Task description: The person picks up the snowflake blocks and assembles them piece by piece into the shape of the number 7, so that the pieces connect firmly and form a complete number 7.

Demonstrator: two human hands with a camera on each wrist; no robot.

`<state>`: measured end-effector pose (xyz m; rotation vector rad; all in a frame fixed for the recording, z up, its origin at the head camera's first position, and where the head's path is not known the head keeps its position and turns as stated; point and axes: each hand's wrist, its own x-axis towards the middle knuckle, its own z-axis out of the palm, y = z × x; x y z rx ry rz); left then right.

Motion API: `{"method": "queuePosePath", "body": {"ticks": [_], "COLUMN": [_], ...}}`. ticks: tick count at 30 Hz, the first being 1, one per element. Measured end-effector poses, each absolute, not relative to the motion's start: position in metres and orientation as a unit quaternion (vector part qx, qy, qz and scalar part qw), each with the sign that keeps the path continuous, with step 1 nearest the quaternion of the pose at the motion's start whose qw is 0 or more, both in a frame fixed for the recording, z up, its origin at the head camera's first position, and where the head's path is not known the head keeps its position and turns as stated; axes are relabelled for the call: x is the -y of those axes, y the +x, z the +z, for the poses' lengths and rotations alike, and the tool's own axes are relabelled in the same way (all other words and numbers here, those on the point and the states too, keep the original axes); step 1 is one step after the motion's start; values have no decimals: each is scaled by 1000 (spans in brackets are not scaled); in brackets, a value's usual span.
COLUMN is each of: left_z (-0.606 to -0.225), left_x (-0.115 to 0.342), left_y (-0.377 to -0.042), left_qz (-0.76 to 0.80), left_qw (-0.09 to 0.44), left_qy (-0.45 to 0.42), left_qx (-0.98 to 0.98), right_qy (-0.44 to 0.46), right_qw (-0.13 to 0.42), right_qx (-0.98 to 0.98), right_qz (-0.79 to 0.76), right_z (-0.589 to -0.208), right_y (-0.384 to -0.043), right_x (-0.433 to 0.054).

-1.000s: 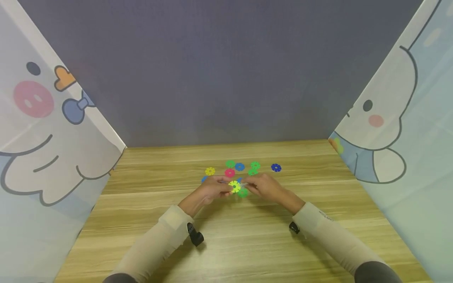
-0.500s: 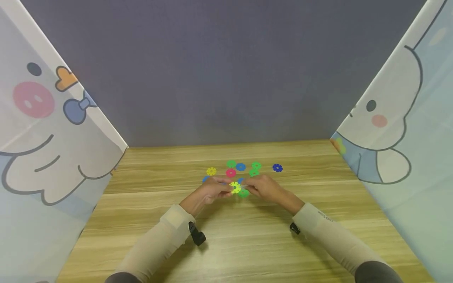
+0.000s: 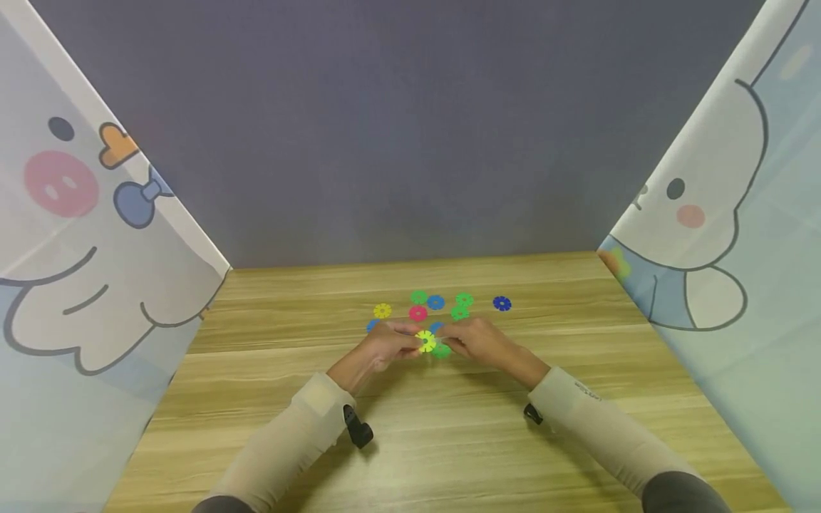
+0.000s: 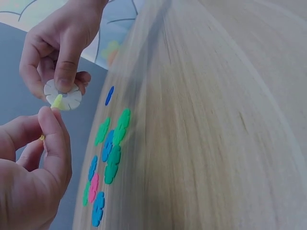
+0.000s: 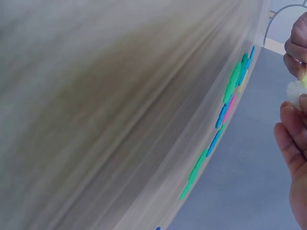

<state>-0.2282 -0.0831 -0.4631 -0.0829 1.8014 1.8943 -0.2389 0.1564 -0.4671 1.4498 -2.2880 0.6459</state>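
Over the table, my left hand [image 3: 388, 342] pinches a yellow notched plastic disc [image 3: 426, 341] between thumb and fingers. Facing it, my right hand [image 3: 477, 340] grips a white notched disc [image 4: 72, 99], its thumb pressed flat on the disc's face in the left wrist view. Seen there edge-on, the yellow disc meets the white one at its lower rim, crosswise. Most of the yellow disc is hidden behind the left fingers in that view. Just beneath the hands a green disc [image 3: 441, 350] and a blue disc [image 3: 437, 327] lie partly covered.
Several flat discs lie on the wooden table [image 3: 449, 442] beyond the hands: a pink disc [image 3: 418, 313], a yellow disc [image 3: 382, 311], a dark blue disc [image 3: 502, 303], plus green and blue ones. A grey panel [image 3: 410, 142] stands behind, with cartoon-printed panels at both sides.
Both hands keep nearly the same place and grip. The yellow disc has shifted very slightly toward the person, and less of the white disc shows between the hands.
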Motion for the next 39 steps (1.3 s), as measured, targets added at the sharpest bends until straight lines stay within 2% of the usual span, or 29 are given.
{"method": "queuePosePath", "body": {"ticks": [10,15,22,33,39], "left_z": [-458,-457,-457,-459,-457], "left_x": [86,84,84,80,81], "left_y": [-228,-225,-226,-229,-228], "left_qz": [701,705,706,720,714], "left_qw": [279,277,278,269,274], "left_qy": [-41,-56,-54,-82,-66], "left_qx": [-655,-651,-649,-634,-641], "right_qy": [504,515,487,509,510], "right_qw": [163,191,188,228,215], "right_qx": [818,808,822,802,805], "right_qz": [227,215,229,216,214], "right_z": [-464,-465,-469,-472,-470], "right_y": [-238,-236,-236,-241,-241], "right_x": [-155,-152,-152,-150,-152]}}
